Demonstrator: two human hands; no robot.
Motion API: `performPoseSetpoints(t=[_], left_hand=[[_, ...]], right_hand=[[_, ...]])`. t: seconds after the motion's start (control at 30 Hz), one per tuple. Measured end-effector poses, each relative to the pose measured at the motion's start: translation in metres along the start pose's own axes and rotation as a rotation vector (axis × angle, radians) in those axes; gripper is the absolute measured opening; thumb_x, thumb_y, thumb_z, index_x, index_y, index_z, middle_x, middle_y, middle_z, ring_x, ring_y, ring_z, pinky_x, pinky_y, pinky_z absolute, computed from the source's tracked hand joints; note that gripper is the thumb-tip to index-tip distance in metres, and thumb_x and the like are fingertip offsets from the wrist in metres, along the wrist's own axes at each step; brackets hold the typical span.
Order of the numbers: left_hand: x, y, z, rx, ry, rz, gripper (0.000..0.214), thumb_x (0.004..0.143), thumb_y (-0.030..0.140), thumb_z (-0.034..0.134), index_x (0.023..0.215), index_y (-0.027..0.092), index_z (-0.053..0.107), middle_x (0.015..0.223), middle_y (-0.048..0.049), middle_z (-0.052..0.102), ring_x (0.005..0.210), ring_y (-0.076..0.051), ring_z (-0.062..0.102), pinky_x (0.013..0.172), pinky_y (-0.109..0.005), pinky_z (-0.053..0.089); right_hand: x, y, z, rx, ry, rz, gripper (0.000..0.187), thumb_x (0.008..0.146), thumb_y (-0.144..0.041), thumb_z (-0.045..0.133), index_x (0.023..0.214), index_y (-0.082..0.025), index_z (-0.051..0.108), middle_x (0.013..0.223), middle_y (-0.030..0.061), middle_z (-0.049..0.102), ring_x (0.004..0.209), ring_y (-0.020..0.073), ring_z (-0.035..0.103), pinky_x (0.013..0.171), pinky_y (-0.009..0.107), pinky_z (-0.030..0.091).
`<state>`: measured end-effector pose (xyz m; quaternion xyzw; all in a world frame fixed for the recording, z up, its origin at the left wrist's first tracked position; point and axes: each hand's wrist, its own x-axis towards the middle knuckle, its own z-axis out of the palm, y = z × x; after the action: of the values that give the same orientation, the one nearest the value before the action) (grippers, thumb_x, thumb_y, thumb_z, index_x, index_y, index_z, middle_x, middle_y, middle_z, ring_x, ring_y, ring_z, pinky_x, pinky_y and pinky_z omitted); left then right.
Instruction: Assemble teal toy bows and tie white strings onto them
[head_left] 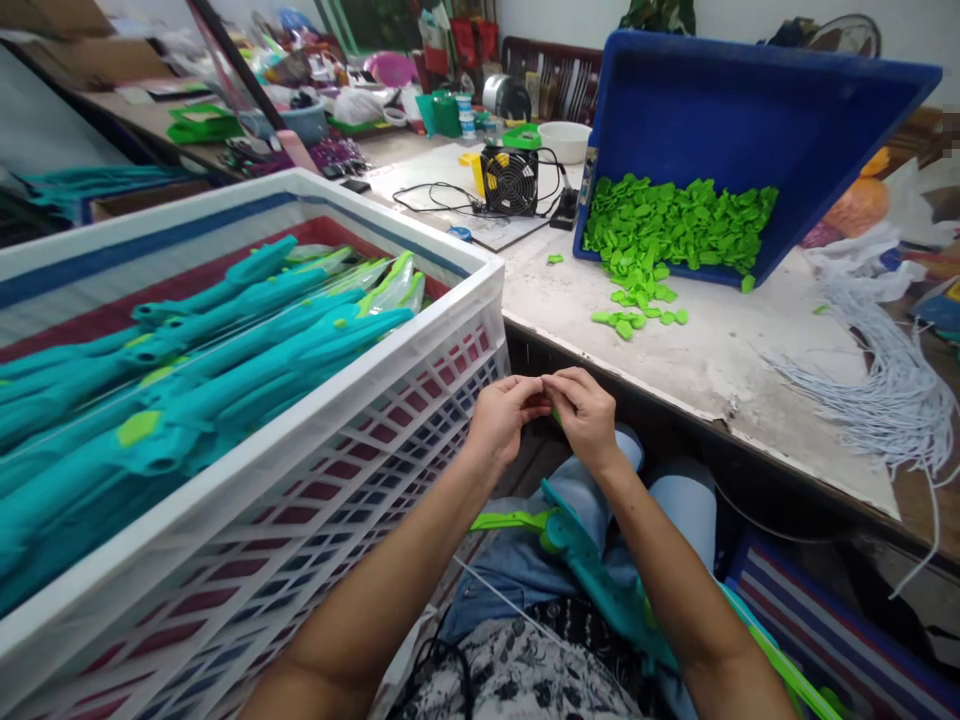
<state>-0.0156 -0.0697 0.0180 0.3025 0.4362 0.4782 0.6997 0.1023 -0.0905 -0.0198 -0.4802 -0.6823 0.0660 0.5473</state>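
Note:
My left hand [501, 415] and my right hand [586, 412] meet fingertip to fingertip above my lap, both pinched shut on a small green piece [556, 414] that is mostly hidden between the fingers. A thin white string seems to run from the pinch, too fine to be sure. On my lap lies a teal plastic toy [592, 560] with a bright green part. A white crate [315, 440] at my left holds several teal toys [225, 360] of the same kind. A tilted blue bin [750, 110] spills small green pieces [675, 225] onto the table ahead.
The worn white table [720, 350] carries a bundle of white strings [885, 390] at the right, a small black fan [510, 180] with cables, and a white bowl [564, 140]. Cluttered benches stand behind. A striped mat [817, 620] lies at lower right.

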Motion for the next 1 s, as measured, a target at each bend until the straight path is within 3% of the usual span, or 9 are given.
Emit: performPoseSetpoints(t=[0.23, 0.33, 0.43, 0.63, 0.73, 0.83, 0.93, 1.0], left_hand=[[-0.001, 0.006, -0.008, 0.104, -0.162, -0.020, 0.026, 0.045, 0.020, 0.078, 0.067, 0.009, 0.070, 0.064, -0.0029, 0.067, 0.059, -0.011, 0.062, 0.063, -0.023, 0.054], [0.001, 0.006, -0.010, 0.174, -0.226, -0.016, 0.025, 0.047, 0.020, 0.078, 0.069, 0.010, 0.070, 0.065, -0.0027, 0.068, 0.059, -0.011, 0.062, 0.064, -0.022, 0.054], [0.002, 0.005, -0.011, 0.254, -0.226, 0.041, 0.022, 0.052, 0.023, 0.079, 0.069, 0.012, 0.069, 0.065, -0.0018, 0.066, 0.057, -0.011, 0.061, 0.058, -0.022, 0.053], [0.000, 0.005, -0.016, 0.496, -0.240, 0.171, 0.024, 0.060, 0.035, 0.078, 0.071, 0.015, 0.069, 0.054, 0.0002, 0.061, 0.045, -0.011, 0.053, 0.043, -0.020, 0.043], [-0.002, 0.004, -0.025, 0.654, -0.287, 0.306, 0.019, 0.070, 0.035, 0.070, 0.075, 0.018, 0.074, 0.061, -0.0019, 0.067, 0.056, -0.015, 0.059, 0.053, -0.022, 0.046], [0.000, -0.001, -0.031, 0.821, -0.291, 0.434, 0.018, 0.077, 0.033, 0.063, 0.081, 0.021, 0.076, 0.079, -0.0029, 0.074, 0.076, -0.020, 0.065, 0.069, -0.024, 0.048], [0.001, -0.004, -0.029, 0.991, -0.251, 0.471, 0.017, 0.078, 0.029, 0.061, 0.079, 0.021, 0.076, 0.071, -0.0019, 0.072, 0.067, -0.017, 0.061, 0.064, -0.022, 0.044], [-0.004, -0.001, -0.026, 0.983, -0.255, 0.461, 0.016, 0.078, 0.028, 0.062, 0.080, 0.019, 0.075, 0.069, -0.0020, 0.069, 0.065, -0.015, 0.059, 0.062, -0.020, 0.043]], right_hand=[[0.004, -0.002, -0.015, -0.246, -0.129, -0.160, 0.024, 0.096, -0.018, 0.044, 0.089, -0.019, 0.067, 0.086, 0.0076, 0.067, 0.083, 0.0178, 0.062, 0.077, 0.031, 0.052], [0.003, -0.005, -0.017, -0.283, -0.142, -0.159, 0.024, 0.096, -0.018, 0.042, 0.086, -0.019, 0.064, 0.084, 0.0078, 0.066, 0.081, 0.0174, 0.061, 0.077, 0.030, 0.051], [0.002, -0.007, -0.016, -0.149, -0.129, -0.047, 0.021, 0.094, -0.021, 0.043, 0.083, -0.020, 0.061, 0.082, 0.0060, 0.063, 0.079, 0.0165, 0.060, 0.074, 0.028, 0.050], [0.002, -0.005, -0.017, 0.247, -0.154, 0.388, 0.015, 0.086, -0.031, 0.052, 0.077, -0.019, 0.057, 0.073, 0.0004, 0.060, 0.067, 0.0133, 0.058, 0.060, 0.024, 0.049], [0.000, 0.001, -0.016, 0.305, -0.199, 0.425, 0.017, 0.085, -0.033, 0.050, 0.078, -0.019, 0.057, 0.070, -0.0003, 0.059, 0.067, 0.0138, 0.058, 0.061, 0.025, 0.049], [-0.005, 0.009, -0.008, 0.222, -0.177, 0.420, 0.016, 0.085, -0.032, 0.050, 0.077, -0.020, 0.056, 0.071, 0.0005, 0.059, 0.070, 0.0150, 0.058, 0.063, 0.027, 0.049], [-0.007, 0.011, -0.001, 0.114, -0.052, 0.455, 0.015, 0.085, -0.029, 0.048, 0.076, -0.020, 0.055, 0.072, 0.0016, 0.060, 0.071, 0.0160, 0.059, 0.065, 0.028, 0.050], [-0.011, 0.004, -0.009, 0.092, -0.003, 0.452, 0.015, 0.086, -0.028, 0.049, 0.077, -0.019, 0.057, 0.074, 0.0023, 0.061, 0.071, 0.0161, 0.061, 0.066, 0.029, 0.051]])
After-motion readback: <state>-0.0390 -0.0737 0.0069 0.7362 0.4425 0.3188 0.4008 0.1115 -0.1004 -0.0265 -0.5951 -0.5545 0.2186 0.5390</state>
